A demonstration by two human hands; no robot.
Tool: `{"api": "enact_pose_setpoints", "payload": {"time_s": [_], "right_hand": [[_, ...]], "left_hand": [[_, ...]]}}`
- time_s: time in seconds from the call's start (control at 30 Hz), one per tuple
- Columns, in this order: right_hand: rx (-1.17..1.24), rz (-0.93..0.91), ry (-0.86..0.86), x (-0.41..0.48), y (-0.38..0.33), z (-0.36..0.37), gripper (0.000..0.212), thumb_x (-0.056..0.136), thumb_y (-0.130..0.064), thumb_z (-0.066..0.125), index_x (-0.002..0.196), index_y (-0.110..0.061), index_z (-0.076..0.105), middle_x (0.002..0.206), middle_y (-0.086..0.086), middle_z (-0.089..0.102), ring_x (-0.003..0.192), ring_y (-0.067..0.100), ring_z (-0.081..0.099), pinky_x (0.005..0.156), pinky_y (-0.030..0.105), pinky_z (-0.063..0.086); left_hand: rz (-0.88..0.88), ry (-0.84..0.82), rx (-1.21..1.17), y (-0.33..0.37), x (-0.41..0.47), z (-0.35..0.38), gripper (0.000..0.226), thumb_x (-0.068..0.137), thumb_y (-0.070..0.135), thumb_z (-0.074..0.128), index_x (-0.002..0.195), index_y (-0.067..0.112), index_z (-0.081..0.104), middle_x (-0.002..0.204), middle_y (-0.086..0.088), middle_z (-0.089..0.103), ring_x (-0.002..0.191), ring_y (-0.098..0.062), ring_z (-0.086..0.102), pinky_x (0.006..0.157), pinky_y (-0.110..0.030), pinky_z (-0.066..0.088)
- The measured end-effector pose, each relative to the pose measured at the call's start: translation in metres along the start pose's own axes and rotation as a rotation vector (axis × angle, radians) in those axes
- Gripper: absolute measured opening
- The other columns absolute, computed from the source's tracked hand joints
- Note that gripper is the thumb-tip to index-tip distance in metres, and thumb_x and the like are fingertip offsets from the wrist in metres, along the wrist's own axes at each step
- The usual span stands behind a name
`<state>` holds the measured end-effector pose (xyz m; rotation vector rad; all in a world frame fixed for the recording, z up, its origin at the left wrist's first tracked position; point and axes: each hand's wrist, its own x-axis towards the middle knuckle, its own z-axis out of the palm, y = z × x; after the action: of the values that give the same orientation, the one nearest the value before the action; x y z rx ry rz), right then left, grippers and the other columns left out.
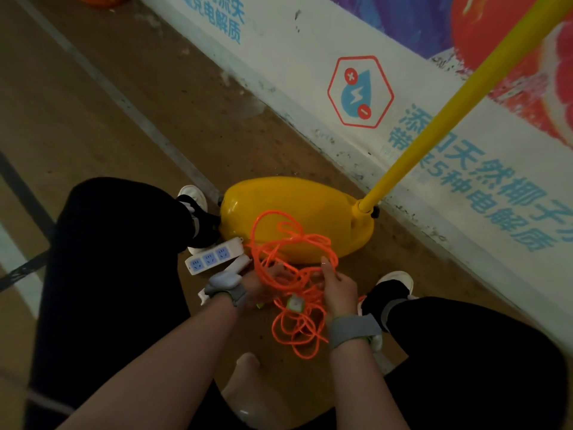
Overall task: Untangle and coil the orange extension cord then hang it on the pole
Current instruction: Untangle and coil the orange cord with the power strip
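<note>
Crouching over the tangle, I start left of the middle, where the white power strip lies flat beside my shoe, parked there, I'd say, so its weight does not drag on the loops. Just right of it my left hand reaches into the orange extension cord. Its fingers are blurred among the strands, so I cannot tell whether they are closed on any. The cord is a loose snarl at the centre of the frame, partly lying against the yellow base and partly spilling toward the bottom edge. My right hand pinches a few strands with the thumb raised, probably to hold one loop apart for sorting. The pole rises to the upper right, bare. Coiling and hanging are not yet done.
</note>
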<state>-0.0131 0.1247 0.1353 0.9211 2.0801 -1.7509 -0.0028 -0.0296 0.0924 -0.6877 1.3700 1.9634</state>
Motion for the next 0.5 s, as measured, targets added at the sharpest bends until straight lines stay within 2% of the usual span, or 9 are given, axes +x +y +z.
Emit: {"api": "enact_pose_setpoints", "payload": {"time_s": [0.07,0.1,0.2,0.27,0.3,0.37,0.4,0.43,0.5], "right_hand": [[0.264,0.106,-0.090,-0.004,-0.007,-0.002,0.032,0.094,-0.027,0.057,0.070,-0.007,0.062,0.045,0.000,0.058,0.041,0.014,0.057,0.045,0.021,0.046],[0.351,0.141,-0.122,-0.006,-0.010,-0.003,0.029,0.095,-0.025,0.054,0.073,-0.007,0.061,0.042,-0.003,0.056,0.036,0.010,0.054,0.041,0.019,0.044],[0.447,0.175,-0.172,-0.003,-0.010,-0.005,0.026,0.098,-0.019,0.047,0.078,-0.009,0.059,0.038,-0.007,0.050,0.029,0.004,0.043,0.032,0.013,0.033],[0.429,0.161,-0.213,0.001,-0.007,-0.004,0.023,0.099,-0.016,0.043,0.082,-0.013,0.058,0.039,-0.008,0.045,0.028,0.001,0.033,0.027,0.011,0.021],[0.381,0.144,-0.226,-0.001,-0.007,-0.002,0.022,0.099,-0.016,0.042,0.084,-0.015,0.057,0.039,-0.008,0.044,0.029,0.001,0.033,0.028,0.011,0.021],[0.262,0.108,-0.220,0.001,-0.003,0.000,0.024,0.100,-0.015,0.041,0.085,-0.017,0.060,0.041,-0.008,0.051,0.034,0.005,0.046,0.034,0.012,0.034],[0.207,0.084,-0.216,0.002,-0.001,0.001,0.025,0.100,-0.015,0.042,0.085,-0.017,0.062,0.044,-0.008,0.056,0.043,0.009,0.054,0.044,0.017,0.043],[0.147,0.063,-0.204,0.002,0.000,0.002,0.027,0.099,-0.016,0.043,0.083,-0.018,0.065,0.049,-0.006,0.060,0.055,0.014,0.059,0.056,0.024,0.050],[0.067,0.025,-0.203,0.004,0.005,0.006,0.027,0.098,-0.020,0.047,0.083,-0.017,0.069,0.058,0.000,0.063,0.070,0.023,0.060,0.073,0.039,0.050]], "left_hand": [[-0.048,-0.093,0.038,-0.007,0.000,0.007,0.037,0.098,0.044,0.044,0.096,0.018,0.070,0.103,-0.011,0.070,0.094,-0.026,0.065,0.084,-0.036,0.049],[-0.063,-0.128,0.048,-0.007,-0.002,0.011,0.037,0.099,0.043,0.041,0.107,0.019,0.068,0.111,-0.013,0.069,0.102,-0.028,0.064,0.090,-0.038,0.049],[0.020,-0.176,0.030,0.002,-0.011,0.022,0.024,0.098,0.017,0.047,0.119,0.013,0.059,0.110,-0.010,0.067,0.092,-0.019,0.067,0.085,-0.032,0.052],[0.098,-0.188,-0.026,0.006,-0.012,0.022,0.032,0.095,0.001,0.047,0.122,0.015,0.056,0.108,-0.008,0.065,0.090,-0.017,0.066,0.078,-0.028,0.054],[0.122,-0.206,-0.064,0.007,-0.011,0.020,0.039,0.092,-0.005,0.046,0.126,0.015,0.052,0.110,-0.010,0.064,0.093,-0.019,0.064,0.078,-0.028,0.054],[0.130,-0.242,-0.090,0.010,-0.011,0.019,0.043,0.090,-0.003,0.050,0.130,0.014,0.047,0.113,-0.014,0.061,0.099,-0.024,0.060,0.083,-0.031,0.052],[0.124,-0.230,-0.084,0.013,-0.013,0.021,0.038,0.092,0.003,0.053,0.128,0.013,0.048,0.111,-0.014,0.061,0.098,-0.024,0.060,0.083,-0.032,0.052],[0.127,-0.180,-0.074,0.015,-0.016,0.024,0.029,0.094,0.010,0.054,0.123,0.012,0.051,0.106,-0.013,0.062,0.093,-0.023,0.062,0.080,-0.030,0.053],[0.159,-0.004,-0.017,0.013,-0.017,0.027,0.022,0.097,0.019,0.052,0.114,0.007,0.054,0.095,-0.012,0.063,0.078,-0.020,0.064,0.063,-0.024,0.057]]}}
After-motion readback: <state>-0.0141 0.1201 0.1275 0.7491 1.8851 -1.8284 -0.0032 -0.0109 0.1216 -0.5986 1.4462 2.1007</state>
